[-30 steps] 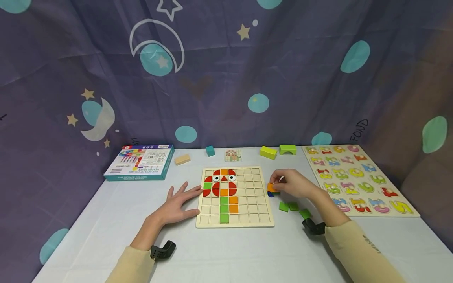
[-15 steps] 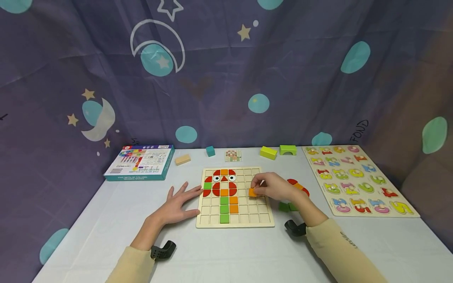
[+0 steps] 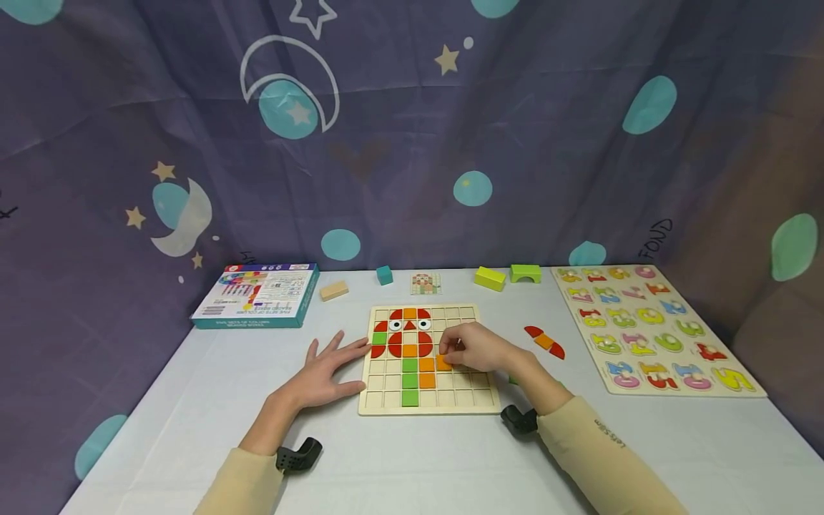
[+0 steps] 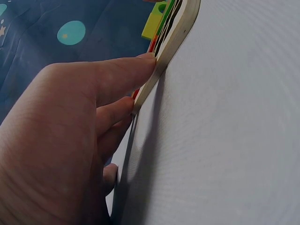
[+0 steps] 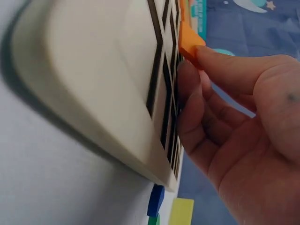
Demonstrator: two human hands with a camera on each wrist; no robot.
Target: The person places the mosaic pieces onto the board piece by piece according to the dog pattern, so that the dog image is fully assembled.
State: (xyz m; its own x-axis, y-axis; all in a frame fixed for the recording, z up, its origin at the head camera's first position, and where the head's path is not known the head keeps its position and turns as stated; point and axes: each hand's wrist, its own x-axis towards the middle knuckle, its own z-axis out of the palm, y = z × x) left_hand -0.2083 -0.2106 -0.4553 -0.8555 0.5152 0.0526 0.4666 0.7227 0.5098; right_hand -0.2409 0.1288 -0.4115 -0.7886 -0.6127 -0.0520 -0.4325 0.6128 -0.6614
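A wooden grid board [image 3: 428, 410] lies on the table, with red, orange and green tiles forming a bird-like figure with two eyes on its left half. My right hand [image 3: 478, 348] pinches an orange square tile [image 3: 443, 363] at a cell just right of another orange tile [image 3: 426, 365]. The right wrist view shows this orange tile [image 5: 190, 41] tilted, with the thumb on its edge; whether it is seated cannot be told. My left hand [image 3: 323, 373] lies with fingers spread, and its fingertips touch the board's left edge [image 4: 176, 44].
A small pattern card [image 3: 425, 283] lies behind the board among several blocks, one a yellow block [image 3: 489, 279]. A boxed set [image 3: 254, 297] is at back left. To the right are red-and-orange pieces [image 3: 544, 342] and a number puzzle [image 3: 650, 329].
My right hand has carried the orange tile from the table right of the board leftward onto the grid. This uncovers the red-and-orange pieces. My left hand stays against the board.
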